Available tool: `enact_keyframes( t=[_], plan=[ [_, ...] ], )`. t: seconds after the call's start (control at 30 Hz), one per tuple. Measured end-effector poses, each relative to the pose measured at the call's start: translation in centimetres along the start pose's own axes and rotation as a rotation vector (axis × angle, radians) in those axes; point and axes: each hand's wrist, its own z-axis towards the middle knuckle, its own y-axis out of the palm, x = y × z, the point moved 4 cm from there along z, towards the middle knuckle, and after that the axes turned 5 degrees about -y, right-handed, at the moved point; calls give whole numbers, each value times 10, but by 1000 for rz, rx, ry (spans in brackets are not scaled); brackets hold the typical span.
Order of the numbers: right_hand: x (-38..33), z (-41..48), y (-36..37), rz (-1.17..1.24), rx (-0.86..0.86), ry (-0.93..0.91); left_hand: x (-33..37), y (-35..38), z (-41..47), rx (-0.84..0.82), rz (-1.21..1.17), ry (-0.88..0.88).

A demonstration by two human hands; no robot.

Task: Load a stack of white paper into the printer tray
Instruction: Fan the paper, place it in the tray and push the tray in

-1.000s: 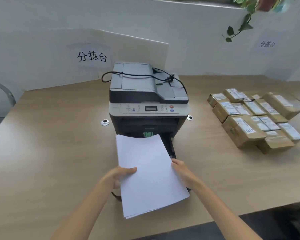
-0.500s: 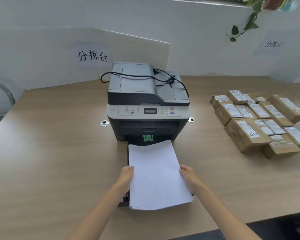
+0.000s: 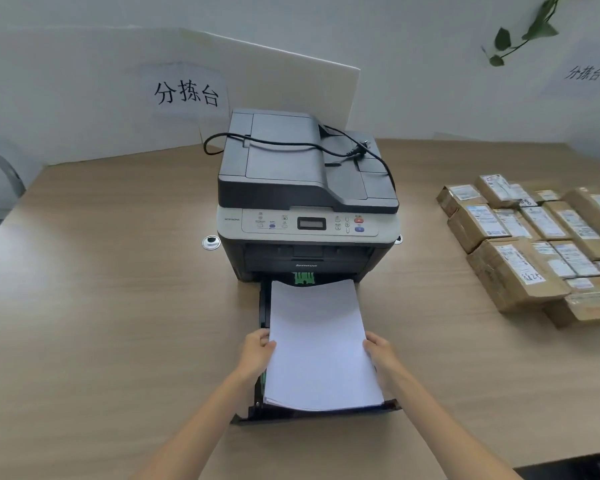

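A stack of white paper (image 3: 321,344) lies lengthwise over the pulled-out printer tray (image 3: 262,408), its far edge reaching the dark mouth of the printer (image 3: 307,216), just below a green guide (image 3: 304,277). The left hand (image 3: 258,353) has its grip closed on the stack's left edge, thumb on the top sheet; the right hand (image 3: 378,351) clasps the right edge the same way, so the paper sits squarely between the two grips, about halfway along its length. The near end of the stack rests at the tray's front wall (whether it is fully seated inside, I cannot tell). A black power cord (image 3: 291,145) is draped over the printer's lid. Off to the right on the wooden counter (image 3: 101,306) sits a cluster of labelled cardboard parcels (image 3: 534,244), well apart from the printer
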Motion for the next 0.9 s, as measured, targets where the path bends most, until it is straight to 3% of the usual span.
enact_keyframes(
  t=[0.9],
  plan=[
    [8,67,19,27,-3,10,-27,32,69,320,-285,-153]
  ],
)
